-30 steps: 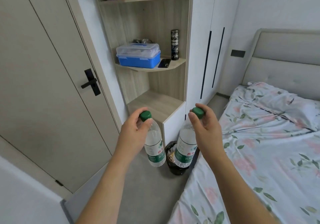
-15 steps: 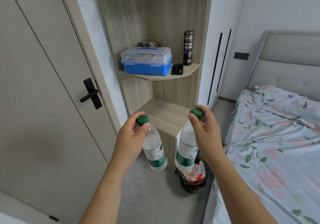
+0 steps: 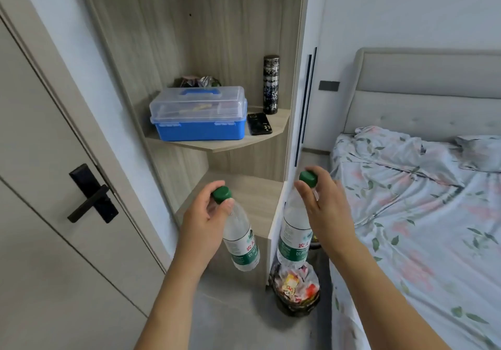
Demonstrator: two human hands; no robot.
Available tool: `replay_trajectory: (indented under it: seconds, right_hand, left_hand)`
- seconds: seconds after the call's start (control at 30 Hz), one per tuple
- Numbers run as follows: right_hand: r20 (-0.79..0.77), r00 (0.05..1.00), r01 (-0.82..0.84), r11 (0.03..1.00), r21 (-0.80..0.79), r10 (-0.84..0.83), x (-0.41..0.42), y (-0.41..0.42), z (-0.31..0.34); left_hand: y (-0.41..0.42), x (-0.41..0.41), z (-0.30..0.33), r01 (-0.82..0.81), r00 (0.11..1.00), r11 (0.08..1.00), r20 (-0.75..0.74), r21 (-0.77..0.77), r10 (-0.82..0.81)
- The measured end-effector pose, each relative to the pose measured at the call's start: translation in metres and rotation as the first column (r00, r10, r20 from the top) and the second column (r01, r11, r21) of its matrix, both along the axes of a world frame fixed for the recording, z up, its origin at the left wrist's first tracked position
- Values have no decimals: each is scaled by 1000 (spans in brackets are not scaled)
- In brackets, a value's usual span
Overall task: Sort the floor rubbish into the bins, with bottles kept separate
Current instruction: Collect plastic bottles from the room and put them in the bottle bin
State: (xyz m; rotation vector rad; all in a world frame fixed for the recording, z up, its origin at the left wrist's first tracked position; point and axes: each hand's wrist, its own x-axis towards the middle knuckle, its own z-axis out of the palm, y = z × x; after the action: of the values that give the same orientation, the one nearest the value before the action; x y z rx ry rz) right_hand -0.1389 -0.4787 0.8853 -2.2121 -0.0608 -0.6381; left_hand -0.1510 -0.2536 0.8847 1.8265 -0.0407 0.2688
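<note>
My left hand pinches the neck of a clear plastic bottle with a green cap and green label, hanging tilted over the floor. My right hand holds a second, matching bottle by its green cap, hanging almost straight down. Directly below that second bottle stands a small dark bin lined with a plastic bag and filled with colourful wrappers, wedged between the shelf unit and the bed. Part of another dark bin peeks out behind my right wrist.
A wooden corner shelf carries a blue box with a clear lid, a phone and a dark flask. A closed door with a black handle is on the left. The bed with floral sheets fills the right. Grey floor lies between.
I have come closer to the shelf and the bin, and both bottles have moved with my hands toward it. The bin's contents now show below the right bottle.
</note>
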Motion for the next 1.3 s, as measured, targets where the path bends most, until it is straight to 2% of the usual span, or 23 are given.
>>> replay_trajectory:
  seconds: [0.13,0.27,0.47,0.6,0.73,0.87,0.97,1.13,1.3]
  right_hand:
    - [-7,987,163,986,28,-163,29,-46,-9]
    - [-34,967,255,961,103,-253,69,-90,-26]
    - [-133,938,341,917,205,-319,143,-148,-41]
    - [-219,909,400,890,219,-355,195,-177,-72]
    - [-348,866,450,864,226,-360,248,-193,-113]
    - [-522,775,514,835,195,-355,296,-204,-171]
    - [-636,700,542,822,177,-325,326,-222,-218]
    - [-715,622,597,784,171,-319,376,-270,-316]
    - [-731,583,637,758,139,-356,422,-311,-444]
  left_hand:
    - [-45,52,-13,48,999,994,11,94,-50]
    - [-83,100,-25,103,995,970,-19,218,-101]
    - [-121,197,-27,175,984,947,-88,271,-156]
    - [-152,264,-40,227,973,927,-117,298,-200]
    - [-194,339,-73,316,947,869,-177,381,-268]
    - [-237,405,-123,424,903,764,-292,487,-316]
    - [-264,449,-178,451,886,716,-366,533,-285]
    - [-300,493,-297,428,871,733,-459,529,-178]
    - [-337,515,-433,365,882,758,-461,540,-97]
